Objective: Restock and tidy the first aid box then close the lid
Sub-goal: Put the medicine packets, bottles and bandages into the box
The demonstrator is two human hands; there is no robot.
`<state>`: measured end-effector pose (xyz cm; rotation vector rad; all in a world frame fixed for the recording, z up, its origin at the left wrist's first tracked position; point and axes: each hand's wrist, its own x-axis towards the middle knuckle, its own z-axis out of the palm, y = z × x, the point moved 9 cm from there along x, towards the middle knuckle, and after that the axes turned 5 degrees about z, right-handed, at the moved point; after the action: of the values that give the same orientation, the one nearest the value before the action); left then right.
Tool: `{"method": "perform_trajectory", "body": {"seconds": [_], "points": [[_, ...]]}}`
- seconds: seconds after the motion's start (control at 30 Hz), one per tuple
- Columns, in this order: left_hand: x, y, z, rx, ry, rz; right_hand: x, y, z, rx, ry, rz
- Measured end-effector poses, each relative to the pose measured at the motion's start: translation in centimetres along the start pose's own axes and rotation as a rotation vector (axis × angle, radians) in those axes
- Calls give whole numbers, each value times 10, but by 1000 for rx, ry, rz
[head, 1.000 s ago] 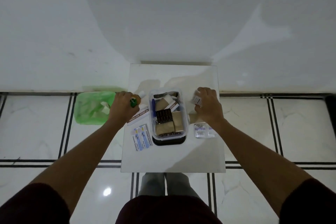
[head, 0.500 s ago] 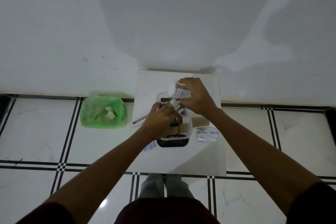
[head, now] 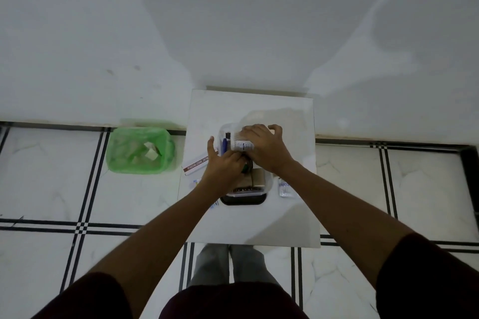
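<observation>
The clear plastic first aid box [head: 268, 184] stands in the middle of a small white table [head: 248, 225], on top of its dark lid [head: 243, 200]. Brown packets and a blue pen [head: 224, 146] lie inside it. My left hand [head: 223, 167] is down in the box, closed on a small green-capped bottle [head: 245, 168] that is mostly hidden. My right hand [head: 264, 147] hovers over the box's far end, gripping a small white bottle with a blue label [head: 242, 145].
A povidone-iodine ointment carton [head: 197, 163] lies left of the box, with sachets partly under my left forearm [head: 196, 184]. A clear sachet [head: 285, 188] lies right of the box. A green bin [head: 140, 149] with scraps stands on the tiled floor to the left.
My left hand carried the green-capped bottle from the table's left side into the box. My right hand lifted the white bottle from the right side to above the box's far end.
</observation>
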<state>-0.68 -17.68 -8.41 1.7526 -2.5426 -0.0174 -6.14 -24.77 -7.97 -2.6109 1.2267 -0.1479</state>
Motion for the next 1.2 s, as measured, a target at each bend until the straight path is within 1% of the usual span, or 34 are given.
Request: {"method": "perform_trajectory", "body": {"seconds": [0.2, 0.27, 0.37, 0.43, 0.5, 0.57, 0.63, 0.7, 0.77, 0.87, 0.93, 1.1, 1.2], "points": [[0, -5, 3, -62, 29, -48, -5, 8, 2, -31, 15, 45], [-2, -7, 2, -94, 26, -57, -7, 10, -5, -19, 54, 37], [-11, -15, -10, -180, 101, -136, -15, 18, -28, 41, 144, 72], [-24, -30, -23, -229, 211, -245, -23, 33, -46, 102, 229, 153], [-44, -49, -35, -253, 319, -353, -38, 56, -58, 175, 306, 286], [-67, -65, -35, -278, 334, -445, -58, 76, -61, 225, 328, 417], [-89, -81, -20, -319, 258, -525, -76, 85, -49, 212, 259, 464], [-105, -91, 0, -365, 154, -567, -88, 87, -23, 188, 86, 472], [-110, -95, 14, -390, 86, -565, -99, 88, 3, 164, -89, 468], [-102, -97, 26, -376, -3, -547, -106, 86, 29, 148, -246, 458], [-94, -100, 34, -363, -67, -561, -105, 84, 39, 113, -294, 437], [-73, -104, 52, -323, -214, -562, -93, 83, 43, -3, -325, 389], [-66, -106, 55, -300, -244, -562, -89, 84, 43, -55, -317, 347]]}}
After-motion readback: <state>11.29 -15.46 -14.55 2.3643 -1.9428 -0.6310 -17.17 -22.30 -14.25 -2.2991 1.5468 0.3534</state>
